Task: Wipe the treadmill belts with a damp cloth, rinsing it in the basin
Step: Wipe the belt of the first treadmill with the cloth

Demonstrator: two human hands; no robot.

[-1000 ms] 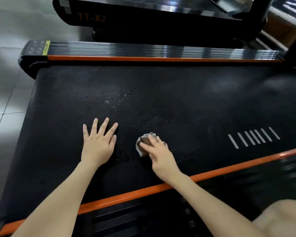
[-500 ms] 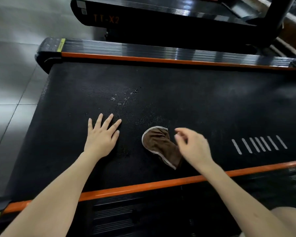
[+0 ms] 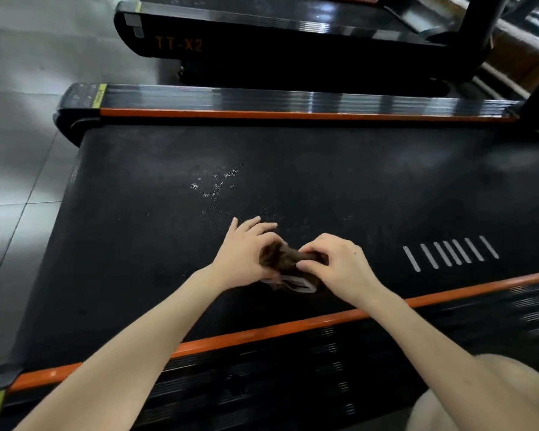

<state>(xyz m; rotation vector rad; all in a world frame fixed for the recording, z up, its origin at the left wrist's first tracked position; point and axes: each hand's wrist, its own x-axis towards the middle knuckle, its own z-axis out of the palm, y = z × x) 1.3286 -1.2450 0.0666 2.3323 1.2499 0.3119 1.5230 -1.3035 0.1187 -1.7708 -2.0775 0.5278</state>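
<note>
A black treadmill belt [image 3: 324, 181] fills the middle of the head view, with wet specks [image 3: 217, 183] left of centre. A brown cloth with a pale hem [image 3: 282, 259] is bunched just above the belt's near side. My left hand [image 3: 243, 259] holds its left end, fingers partly stretched past it. My right hand [image 3: 336, 264] pinches its right end with curled fingers. The pale hem hangs below between both hands.
Orange side rails run along the near edge [image 3: 262, 332] and far edge [image 3: 293, 115] of the belt. White stripes [image 3: 448, 251] mark the belt at right. A second treadmill [image 3: 262, 35] stands behind. Grey tiled floor [image 3: 19, 135] lies to the left. My knee [image 3: 486, 399] shows at bottom right.
My left hand left the belt and moved right to the cloth. My right hand came back onto it. The cloth went from lying spread on the belt to bunched between both hands.
</note>
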